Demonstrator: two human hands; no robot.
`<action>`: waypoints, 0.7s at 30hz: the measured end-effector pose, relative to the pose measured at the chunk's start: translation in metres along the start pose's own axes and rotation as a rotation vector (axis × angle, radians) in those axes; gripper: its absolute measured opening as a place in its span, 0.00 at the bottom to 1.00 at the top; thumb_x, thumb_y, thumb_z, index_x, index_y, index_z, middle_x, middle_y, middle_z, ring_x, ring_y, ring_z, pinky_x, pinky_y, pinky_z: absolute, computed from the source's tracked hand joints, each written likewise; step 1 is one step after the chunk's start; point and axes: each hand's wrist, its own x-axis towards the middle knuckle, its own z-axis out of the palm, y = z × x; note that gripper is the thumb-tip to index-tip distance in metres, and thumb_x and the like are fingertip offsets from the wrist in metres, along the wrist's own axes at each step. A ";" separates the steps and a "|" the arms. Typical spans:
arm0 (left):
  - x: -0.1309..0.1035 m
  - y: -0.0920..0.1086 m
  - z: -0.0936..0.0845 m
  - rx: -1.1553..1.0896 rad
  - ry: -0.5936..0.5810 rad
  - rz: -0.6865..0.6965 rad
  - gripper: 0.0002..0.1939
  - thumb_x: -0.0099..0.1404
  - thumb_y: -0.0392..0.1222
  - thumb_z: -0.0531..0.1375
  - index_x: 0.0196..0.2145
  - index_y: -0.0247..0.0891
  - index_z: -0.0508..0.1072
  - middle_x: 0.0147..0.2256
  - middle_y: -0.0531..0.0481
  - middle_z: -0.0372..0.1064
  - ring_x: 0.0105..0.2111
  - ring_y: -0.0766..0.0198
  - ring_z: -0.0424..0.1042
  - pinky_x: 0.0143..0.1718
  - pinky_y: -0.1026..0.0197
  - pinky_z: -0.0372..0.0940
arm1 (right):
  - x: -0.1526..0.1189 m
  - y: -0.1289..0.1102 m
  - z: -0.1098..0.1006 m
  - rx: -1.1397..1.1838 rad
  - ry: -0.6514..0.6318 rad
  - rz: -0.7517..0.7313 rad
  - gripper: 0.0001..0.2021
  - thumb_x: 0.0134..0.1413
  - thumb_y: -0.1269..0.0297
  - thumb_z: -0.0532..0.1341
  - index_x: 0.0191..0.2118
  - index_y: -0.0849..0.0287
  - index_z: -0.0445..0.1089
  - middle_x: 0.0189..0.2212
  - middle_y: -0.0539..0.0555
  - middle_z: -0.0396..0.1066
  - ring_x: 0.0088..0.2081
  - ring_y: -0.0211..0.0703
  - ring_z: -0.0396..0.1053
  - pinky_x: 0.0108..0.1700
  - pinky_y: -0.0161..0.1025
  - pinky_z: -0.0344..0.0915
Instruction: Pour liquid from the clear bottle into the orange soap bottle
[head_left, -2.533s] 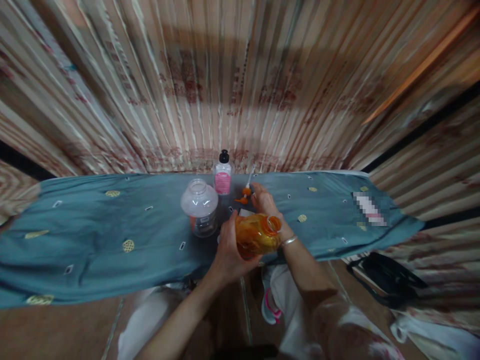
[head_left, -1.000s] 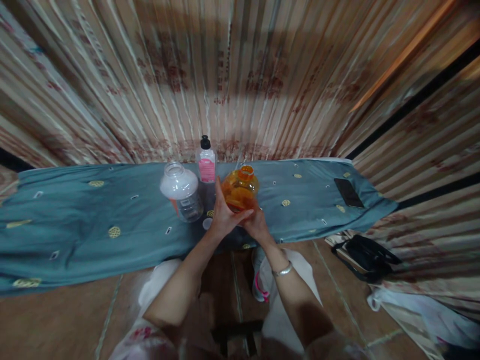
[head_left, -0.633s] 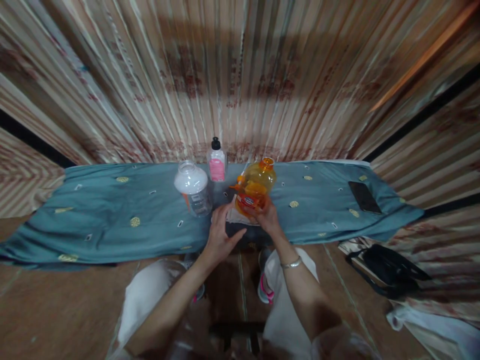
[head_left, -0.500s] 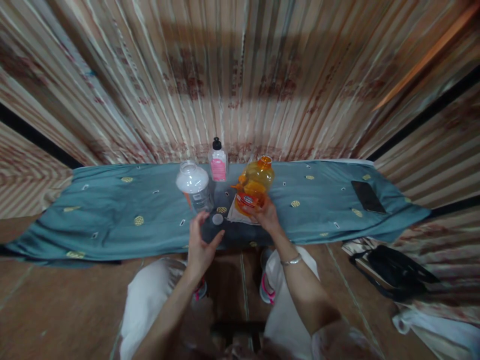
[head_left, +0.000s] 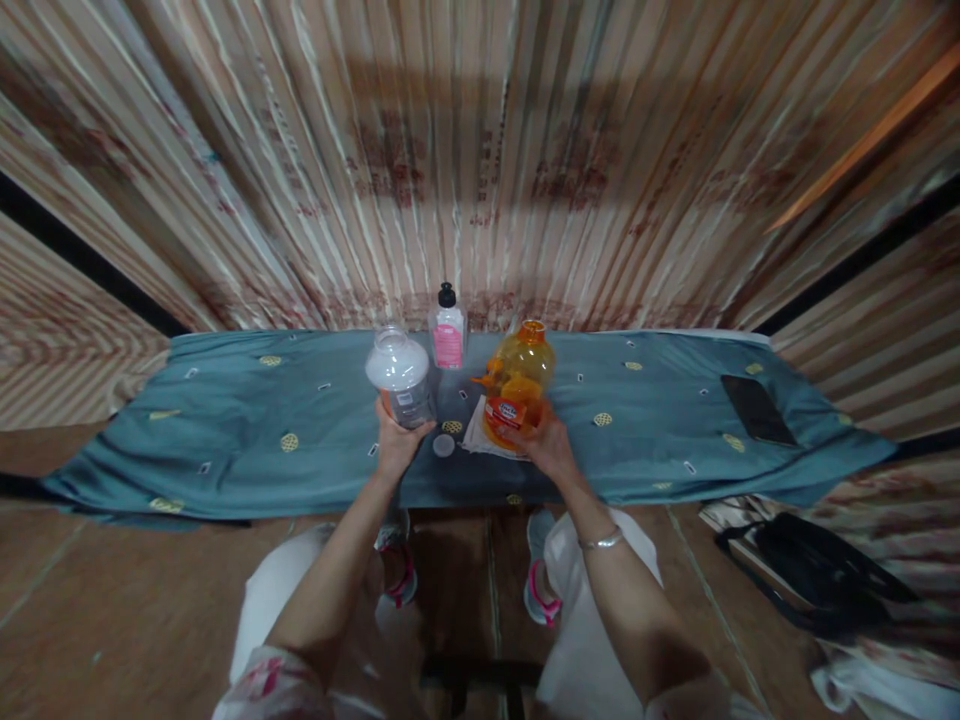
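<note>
My left hand (head_left: pixel 399 440) is wrapped round the lower part of a clear, wide-bodied plastic bottle (head_left: pixel 400 372) with an uncapped neck. My right hand (head_left: pixel 547 440) grips the lower side of an orange see-through bottle (head_left: pixel 525 362) with a red label; its neck is open too. Under the orange bottle lies a pale folded cloth (head_left: pixel 476 432). A small round whitish cap (head_left: pixel 444 445) rests on the tablecloth between my hands. Behind them stands a clear bottle with a pink label and black top (head_left: pixel 448 335), upright.
A teal patterned cloth (head_left: pixel 247 410) covers the long narrow table. A dark phone (head_left: pixel 757 408) lies toward its right end. On the floor at the right are a black bag (head_left: pixel 817 570) and a whitish cloth (head_left: pixel 885 685). A striped curtain (head_left: pixel 480 180) hangs behind the table.
My left hand has moved forward from beside the cap and closed round the clear bottle. My right hand stays on the orange bottle. The view has shifted slightly.
</note>
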 end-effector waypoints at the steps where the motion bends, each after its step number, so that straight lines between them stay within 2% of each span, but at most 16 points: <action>1: 0.000 0.000 -0.001 0.027 0.009 -0.019 0.53 0.41 0.41 0.79 0.62 0.40 0.62 0.54 0.38 0.78 0.54 0.44 0.80 0.60 0.42 0.70 | 0.000 0.000 0.000 -0.003 -0.005 0.001 0.33 0.39 0.45 0.78 0.50 0.54 0.71 0.45 0.58 0.84 0.48 0.61 0.83 0.51 0.58 0.79; 4: 0.002 0.004 -0.005 0.092 0.018 -0.053 0.44 0.40 0.42 0.79 0.54 0.41 0.66 0.47 0.41 0.80 0.49 0.44 0.81 0.56 0.43 0.72 | 0.000 -0.002 0.000 -0.005 -0.007 0.005 0.33 0.40 0.45 0.77 0.50 0.54 0.71 0.45 0.58 0.84 0.48 0.61 0.83 0.50 0.57 0.79; 8: 0.008 0.013 -0.013 0.135 -0.017 -0.055 0.39 0.38 0.43 0.78 0.48 0.43 0.68 0.44 0.44 0.80 0.47 0.45 0.81 0.52 0.46 0.72 | -0.001 -0.003 -0.001 0.011 0.002 -0.012 0.33 0.41 0.44 0.77 0.50 0.56 0.71 0.46 0.60 0.83 0.48 0.61 0.83 0.49 0.54 0.79; 14: 0.002 0.031 -0.023 0.153 -0.078 -0.043 0.38 0.36 0.47 0.76 0.46 0.42 0.71 0.44 0.46 0.79 0.45 0.46 0.79 0.51 0.47 0.71 | 0.000 -0.004 0.000 0.027 0.000 -0.014 0.30 0.41 0.48 0.77 0.48 0.55 0.72 0.40 0.55 0.84 0.43 0.59 0.84 0.47 0.53 0.80; 21: -0.020 0.049 -0.026 0.102 -0.161 -0.022 0.34 0.36 0.48 0.76 0.42 0.42 0.74 0.41 0.48 0.80 0.44 0.47 0.79 0.48 0.49 0.72 | -0.002 -0.004 0.003 0.067 0.003 0.032 0.30 0.41 0.51 0.78 0.50 0.54 0.72 0.42 0.55 0.85 0.46 0.59 0.84 0.53 0.59 0.80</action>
